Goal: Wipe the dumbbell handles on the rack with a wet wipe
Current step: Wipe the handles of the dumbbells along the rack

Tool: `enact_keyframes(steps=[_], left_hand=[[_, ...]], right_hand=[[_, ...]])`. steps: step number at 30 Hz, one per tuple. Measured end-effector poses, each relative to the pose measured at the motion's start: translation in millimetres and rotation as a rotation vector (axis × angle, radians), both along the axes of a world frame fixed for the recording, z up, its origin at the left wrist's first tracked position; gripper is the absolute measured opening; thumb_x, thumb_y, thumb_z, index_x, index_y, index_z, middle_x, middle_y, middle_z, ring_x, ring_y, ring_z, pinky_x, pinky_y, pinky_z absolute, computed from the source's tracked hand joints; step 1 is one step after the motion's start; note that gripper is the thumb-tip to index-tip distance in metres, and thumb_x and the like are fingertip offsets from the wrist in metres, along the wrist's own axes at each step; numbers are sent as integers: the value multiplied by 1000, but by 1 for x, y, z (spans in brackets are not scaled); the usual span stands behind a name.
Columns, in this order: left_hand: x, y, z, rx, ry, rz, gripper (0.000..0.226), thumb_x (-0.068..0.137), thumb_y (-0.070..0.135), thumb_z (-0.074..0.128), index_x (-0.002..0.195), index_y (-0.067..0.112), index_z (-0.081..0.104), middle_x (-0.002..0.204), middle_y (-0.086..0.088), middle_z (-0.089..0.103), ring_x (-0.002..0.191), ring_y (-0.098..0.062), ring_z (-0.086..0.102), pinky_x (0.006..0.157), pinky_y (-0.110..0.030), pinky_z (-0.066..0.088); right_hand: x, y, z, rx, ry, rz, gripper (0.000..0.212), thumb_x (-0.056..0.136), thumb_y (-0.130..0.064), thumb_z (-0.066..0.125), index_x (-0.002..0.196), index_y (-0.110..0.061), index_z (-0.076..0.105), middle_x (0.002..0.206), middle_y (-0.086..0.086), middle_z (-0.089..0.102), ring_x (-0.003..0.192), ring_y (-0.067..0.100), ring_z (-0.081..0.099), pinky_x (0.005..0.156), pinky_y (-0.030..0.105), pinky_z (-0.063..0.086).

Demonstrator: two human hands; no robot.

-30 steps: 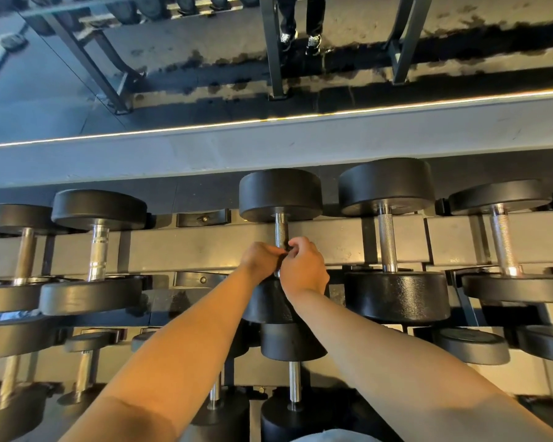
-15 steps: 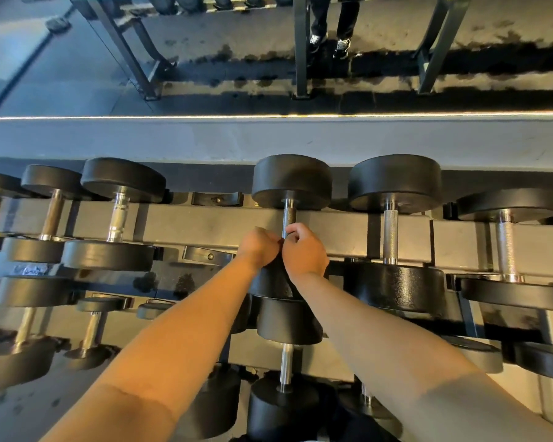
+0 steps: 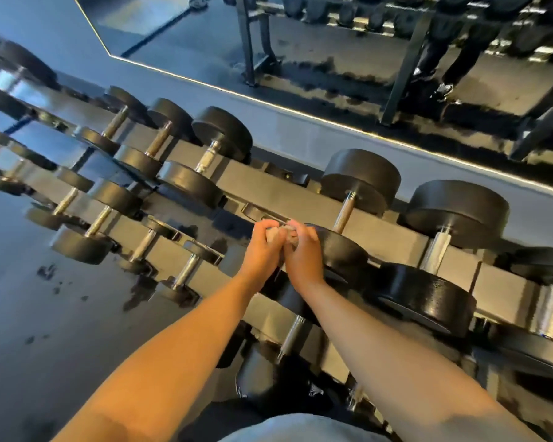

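Head view: you look down, tilted, at a long grey steel rack (image 3: 278, 189) that runs from far left to near right over a dark, matte floor (image 3: 29, 307) with scuffed patches. Behind the rack a wall mirror (image 3: 332, 59) with a thin bright edge reflects more rack frames and someone's dark trousers and shoes.

Black round-headed dumbbells sit across the rack in tiers, their heads smooth and rubbery, their handles short, shiny metal bars.

Both your bare forearms reach forward to the middle of the top tier. Your left hand (image 3: 262, 247) and right hand (image 3: 302, 250) are side by side, touching, fingers curled, and together they clutch a crumpled pale wipe (image 3: 283, 236) bunched between them. The wipe is just left of the near head of one dumbbell (image 3: 361, 183), above the rack's top rail. That dumbbell's handle (image 3: 344, 215) stands bare to the right of your hands, apart from them. A larger dumbbell (image 3: 454, 212) lies further right.
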State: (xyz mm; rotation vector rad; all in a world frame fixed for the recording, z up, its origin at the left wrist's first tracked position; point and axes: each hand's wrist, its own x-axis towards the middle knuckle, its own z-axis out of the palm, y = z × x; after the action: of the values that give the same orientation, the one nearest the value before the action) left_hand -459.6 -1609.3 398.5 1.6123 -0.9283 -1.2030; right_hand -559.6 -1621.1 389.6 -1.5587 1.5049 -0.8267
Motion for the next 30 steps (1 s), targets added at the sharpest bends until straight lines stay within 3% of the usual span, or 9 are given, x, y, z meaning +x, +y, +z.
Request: enact_keyframes(steps=[4,6,8,11,15,17,21,26,30], left_hand=[[32,34,-11,136,-31,-37,50,89,35,72,128,24,44,110,-4,59,99,-20,65,91,-43,58],[52,49,-23,149,42,-78,39,96,19,67,128,15,45,103,-2,61,95,-18,63,83,-34,60],[74,61,-35,124,62,-154,9,98,4,61,106,9,59,81,2,67,79,-14,61,61,-20,55],[101,86,-39,147,-44,-179,18,83,18,71,65,20,68,58,1,60,53,-8,54,49,-23,41],[134,126,-46,151,-63,-82,17,92,4,65,78,12,59,63,-5,56,46,-3,54,46,-22,44],[147,141,-57,162,5,-62,2,96,4,62,98,4,62,80,-14,62,61,-8,61,51,-18,48],[160,169,-64,176,78,-54,31,90,7,70,120,13,62,113,-13,69,101,-20,67,74,-21,54],[168,192,-60,258,-13,-109,11,89,16,69,100,17,71,83,0,69,80,-15,64,66,-25,48],[161,201,-58,402,110,-159,27,94,16,66,120,19,69,106,-7,74,99,-19,71,88,-34,60]], right_hand=[[22,28,-2,196,-55,26,19,97,-15,49,104,-12,67,94,-1,62,88,16,58,61,7,37],[34,44,1,273,-84,26,17,97,-10,48,107,-10,63,90,-3,58,83,13,56,57,5,37],[53,60,1,327,-97,-2,18,97,-7,51,110,-11,63,94,-1,58,88,16,60,64,5,43],[88,88,-17,360,-92,-66,26,96,-9,55,121,-9,63,116,10,64,111,27,61,95,33,50],[127,133,-37,380,-145,-189,19,97,-12,51,109,-19,64,113,14,66,105,30,61,90,36,51],[143,154,-37,346,-152,-216,17,97,-13,50,103,-23,63,113,12,65,102,27,60,87,35,49],[161,184,-36,329,-121,-167,19,97,-8,53,106,-16,68,103,-1,61,96,16,56,86,31,47],[165,207,-37,421,-160,-370,23,96,-7,48,94,-21,66,98,-2,65,91,17,60,73,25,47],[160,212,-37,443,-257,-516,24,94,-6,55,104,-26,64,106,0,64,97,17,62,85,35,57]])
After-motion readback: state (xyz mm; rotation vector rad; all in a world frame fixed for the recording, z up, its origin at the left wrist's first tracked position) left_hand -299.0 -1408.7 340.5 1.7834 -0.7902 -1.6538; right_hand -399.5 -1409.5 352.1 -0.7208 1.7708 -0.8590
